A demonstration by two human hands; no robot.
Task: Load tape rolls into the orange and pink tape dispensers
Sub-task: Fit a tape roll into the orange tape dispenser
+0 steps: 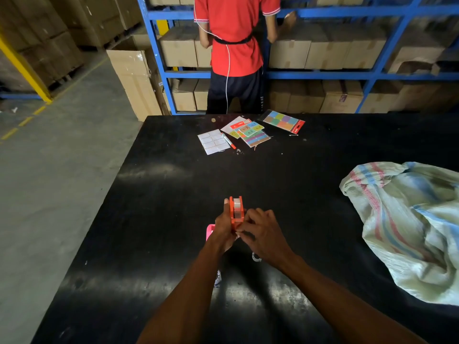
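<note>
Both my forearms reach in over the glossy black table (pixel 154 184); left hand (pixel 223 229) wraps the orange dispenser (pixel 236 211), clear roll seated inside. Right hand (pixel 263 234) fingers pinched narrow at its near end, what they pinch too small to tell. Pink dispenser (pixel 210 231) mostly hidden behind my left hand.

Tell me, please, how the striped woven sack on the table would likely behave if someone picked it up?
The woven sack lies crumpled in loose folds, so it would probably sag and flop rather than hold shape. It looks slack and largely unfilled, so likely light. Its contents are hidden.
</note>
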